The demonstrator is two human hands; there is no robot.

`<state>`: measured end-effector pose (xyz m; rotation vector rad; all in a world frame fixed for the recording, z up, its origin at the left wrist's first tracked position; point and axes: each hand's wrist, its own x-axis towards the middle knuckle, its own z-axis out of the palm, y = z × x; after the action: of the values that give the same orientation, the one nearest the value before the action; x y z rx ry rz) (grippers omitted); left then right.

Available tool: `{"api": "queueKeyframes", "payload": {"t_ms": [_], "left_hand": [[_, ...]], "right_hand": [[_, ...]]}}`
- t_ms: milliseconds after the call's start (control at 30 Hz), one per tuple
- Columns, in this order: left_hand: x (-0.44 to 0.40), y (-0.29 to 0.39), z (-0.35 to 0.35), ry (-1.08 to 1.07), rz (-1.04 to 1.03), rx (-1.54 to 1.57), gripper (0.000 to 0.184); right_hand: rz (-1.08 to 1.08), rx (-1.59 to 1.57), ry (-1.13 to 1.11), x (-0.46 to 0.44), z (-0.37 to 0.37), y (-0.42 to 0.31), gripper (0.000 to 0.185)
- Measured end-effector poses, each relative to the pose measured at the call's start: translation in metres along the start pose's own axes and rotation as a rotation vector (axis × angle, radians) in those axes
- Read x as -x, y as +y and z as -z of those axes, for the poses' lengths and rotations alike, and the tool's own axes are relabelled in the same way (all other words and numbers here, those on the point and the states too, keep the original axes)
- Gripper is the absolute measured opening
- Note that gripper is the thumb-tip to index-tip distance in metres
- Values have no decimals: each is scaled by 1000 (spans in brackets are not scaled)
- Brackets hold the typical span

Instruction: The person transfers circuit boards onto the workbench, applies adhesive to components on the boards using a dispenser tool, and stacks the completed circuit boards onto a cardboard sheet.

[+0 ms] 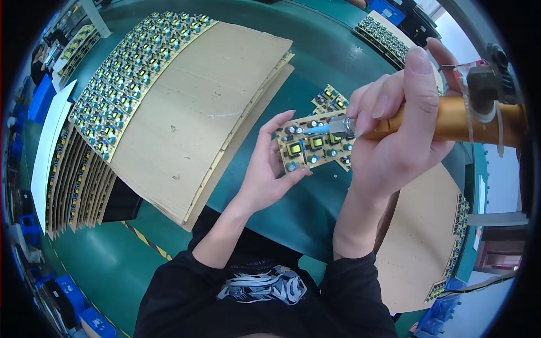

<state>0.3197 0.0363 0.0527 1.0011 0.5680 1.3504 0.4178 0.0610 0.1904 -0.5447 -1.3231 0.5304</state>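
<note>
My left hand (262, 172) grips the left end of a circuit board (305, 158), thumb at the near edge and fingers at the far edge. Yellow transformers and round capacitors stand on the board. Wrapped in my right hand (397, 127) is a gold-coloured glue dispenser (451, 119) with a metal collar. Its light-blue nozzle (317, 130) points left, with the tip at the capacitors near the board's upper left corner; contact cannot be made out. Partly hidden beneath the held board lies another circuit board (328, 97).
To the left, a large cardboard sheet (186, 107) carries rows of circuit boards (135, 67), above more stacked layers. Another cardboard sheet (420, 242) with boards along its edge lies at right. More boards (383, 35) stand at the far right. Blue bins (70, 293) are at lower left.
</note>
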Motion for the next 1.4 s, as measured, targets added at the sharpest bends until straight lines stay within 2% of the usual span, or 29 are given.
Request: {"api": "queueKeyframes", "payload": {"t_ms": [333,467,700,1000,1133,1400], "left_hand": [[-2,3,0,-66,-37,-68,83],[-3,7,2,-82,31,-118,82],[-11,14,-1,-72,-72,-127,81],[-12,15,-4,-90,-92,-148,80],[-14,12,-3,-82,-95,-137,81],[-20,17,1,67,-28,11,88]], "right_hand": [[10,155,39,2,5,-2,29],[16,141,31,3,4,-3,28],[31,119,25,3,2,-3,27],[3,53,8,2,-1,-4,26],[14,53,4,1,1,-3,27],[13,50,11,1,-3,-5,28]]}}
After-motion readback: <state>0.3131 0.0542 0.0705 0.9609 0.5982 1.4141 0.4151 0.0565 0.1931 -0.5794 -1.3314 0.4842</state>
